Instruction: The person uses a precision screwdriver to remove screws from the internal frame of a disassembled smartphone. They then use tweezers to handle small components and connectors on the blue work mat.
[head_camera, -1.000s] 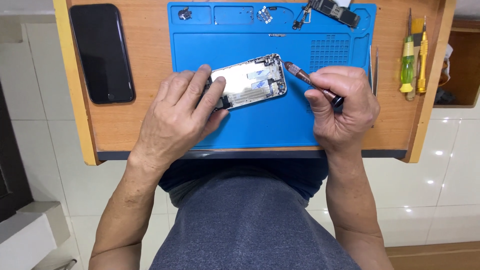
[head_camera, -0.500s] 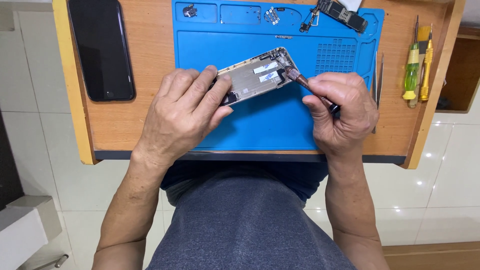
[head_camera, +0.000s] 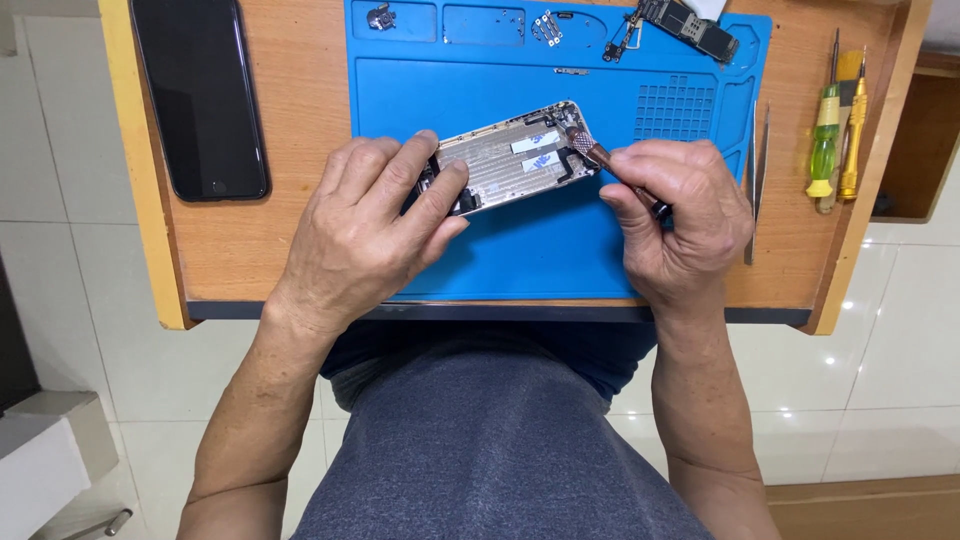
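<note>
Pinning the opened phone shell (head_camera: 515, 155) against the blue mat (head_camera: 560, 250), your left hand (head_camera: 365, 220) clamps its lower end, grip closed on it. Your right hand (head_camera: 675, 215) pinches a small screwdriver (head_camera: 610, 165), its tip touching the shell's upper right corner. The shell looks largely stripped (the circuit board (head_camera: 690, 25) and small parts sit in the mat's top trays), so disassembly seems well along, with corner fittings apparently left. The black screen panel (head_camera: 200, 95) lies apart on the counter (head_camera: 300, 120).
</note>
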